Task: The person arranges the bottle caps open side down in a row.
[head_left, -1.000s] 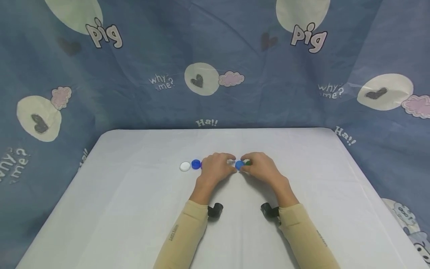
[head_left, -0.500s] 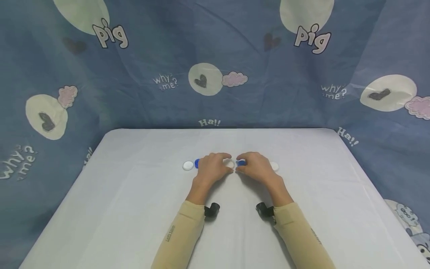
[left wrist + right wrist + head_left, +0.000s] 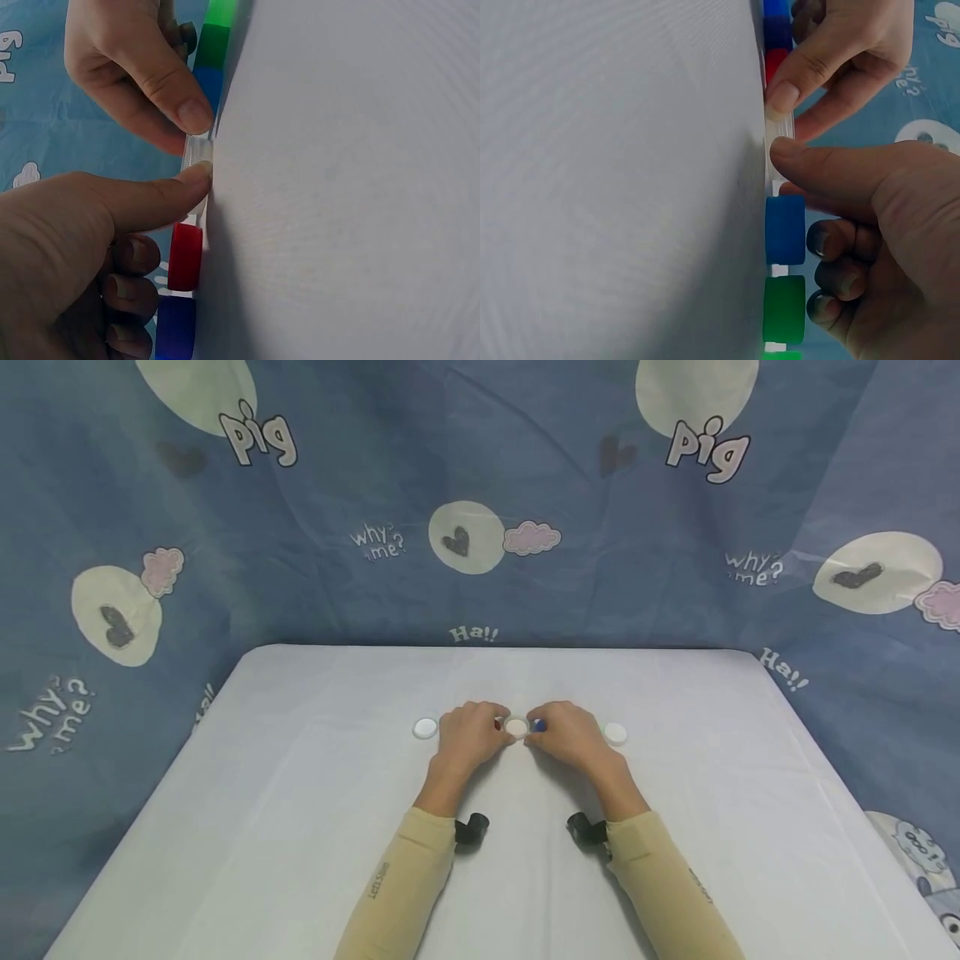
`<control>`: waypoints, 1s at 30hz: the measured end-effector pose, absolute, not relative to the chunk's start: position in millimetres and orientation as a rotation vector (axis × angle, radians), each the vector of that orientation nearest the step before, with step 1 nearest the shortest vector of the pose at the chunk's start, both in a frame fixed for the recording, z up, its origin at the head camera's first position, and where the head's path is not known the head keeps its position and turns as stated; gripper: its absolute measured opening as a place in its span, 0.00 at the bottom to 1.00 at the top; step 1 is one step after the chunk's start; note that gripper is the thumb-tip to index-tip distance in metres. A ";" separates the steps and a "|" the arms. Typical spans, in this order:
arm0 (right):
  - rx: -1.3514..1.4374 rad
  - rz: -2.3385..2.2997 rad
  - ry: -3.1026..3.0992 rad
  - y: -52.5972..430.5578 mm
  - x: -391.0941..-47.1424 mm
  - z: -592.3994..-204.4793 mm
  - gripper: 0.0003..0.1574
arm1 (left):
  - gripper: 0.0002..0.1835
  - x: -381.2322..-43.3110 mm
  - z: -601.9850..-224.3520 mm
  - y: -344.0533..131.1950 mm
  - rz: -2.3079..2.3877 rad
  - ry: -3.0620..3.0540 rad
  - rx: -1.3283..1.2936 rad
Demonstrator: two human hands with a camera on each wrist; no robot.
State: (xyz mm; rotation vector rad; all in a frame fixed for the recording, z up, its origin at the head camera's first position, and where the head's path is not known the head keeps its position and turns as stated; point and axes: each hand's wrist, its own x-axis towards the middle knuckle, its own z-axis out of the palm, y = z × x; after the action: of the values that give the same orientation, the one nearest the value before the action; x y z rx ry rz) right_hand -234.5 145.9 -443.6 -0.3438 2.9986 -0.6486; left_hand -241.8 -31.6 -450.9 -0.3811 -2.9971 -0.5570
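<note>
A row of round bottle caps runs across the white table. My left hand [image 3: 474,733] and my right hand [image 3: 570,737] meet over its middle, at a clear, whitish cap [image 3: 516,727]. Each thumb lies on the cap's near side, with the index finger behind it, so both hands pinch it. Beside the left fingers stand a red cap [image 3: 185,256] and a dark blue cap [image 3: 175,328]. A blue cap [image 3: 785,230] and a green cap [image 3: 784,309] stand beside the right fingers. The hands mostly cover these in the head view.
A white round cap [image 3: 425,728] lies left of my left hand, and another white cap [image 3: 615,734] right of my right hand. A blue patterned cloth [image 3: 375,610] hangs behind the table's back edge [image 3: 502,648].
My right hand has moved left to the clear cap, uncovering the white cap on the right. The blue cap left of my left hand has become hidden. The head view has shifted slightly.
</note>
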 end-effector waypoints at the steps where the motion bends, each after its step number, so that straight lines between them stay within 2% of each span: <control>1: -0.345 -0.650 3.000 145.8 -234.4 -443.9 0.25 | 0.24 -241.7 -451.2 -31.2 -0.561 -2.993 -0.382; 12: -0.415 -0.758 2.975 150.5 -235.7 -445.4 0.23 | 0.20 -243.6 -447.1 -35.4 -0.674 -3.004 -0.433; 20: -0.426 -0.978 2.834 155.1 -235.7 -444.3 0.26 | 0.19 -246.4 -447.6 -38.9 -0.733 -3.011 -0.512; 23: -0.405 -1.003 2.828 155.4 -235.5 -443.7 0.26 | 0.19 -246.8 -448.8 -38.3 -0.684 -3.002 -0.533; 30: -0.392 -0.985 2.862 157.0 -236.4 -442.0 0.21 | 0.17 -245.8 -448.2 -37.4 -0.499 -2.900 -0.532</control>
State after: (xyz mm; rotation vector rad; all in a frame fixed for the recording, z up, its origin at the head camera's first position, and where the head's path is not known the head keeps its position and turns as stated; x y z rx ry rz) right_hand -236.4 157.0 -442.0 -0.3919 2.8624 -0.9848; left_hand -245.8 -37.4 -448.2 -0.5318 -2.8997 -0.4991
